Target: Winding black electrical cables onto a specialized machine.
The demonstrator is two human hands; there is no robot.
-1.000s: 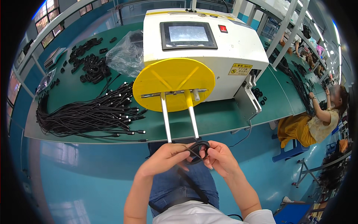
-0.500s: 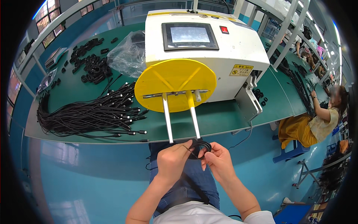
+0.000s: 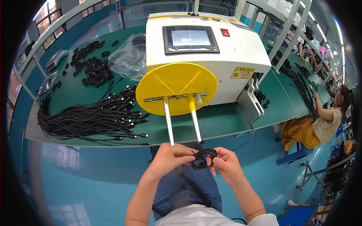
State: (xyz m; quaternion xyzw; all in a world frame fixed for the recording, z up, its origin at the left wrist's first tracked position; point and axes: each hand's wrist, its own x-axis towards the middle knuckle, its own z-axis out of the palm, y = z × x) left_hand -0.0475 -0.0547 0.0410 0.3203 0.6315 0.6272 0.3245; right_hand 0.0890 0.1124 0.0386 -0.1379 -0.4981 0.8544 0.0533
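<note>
A black cable wound into a small coil is held between my two hands, just below the two metal prongs of the machine. My left hand pinches the coil's left side with thumb and forefinger. The fingers of my right hand are closed on its right side. Right above stands a white winding machine with a yellow disc facing me. Its prongs stick out toward me, and no cable is wound on them.
On the green table, a bundle of black cables with connectors lies at left. Behind it are small black coils or rings and a clear plastic bag. A co-worker sits at far right beside more cables.
My left hand has turned and shifted left, its fingers now reaching across to the coil. The coil has dropped slightly and shows more openly. My right hand has moved slightly right.
</note>
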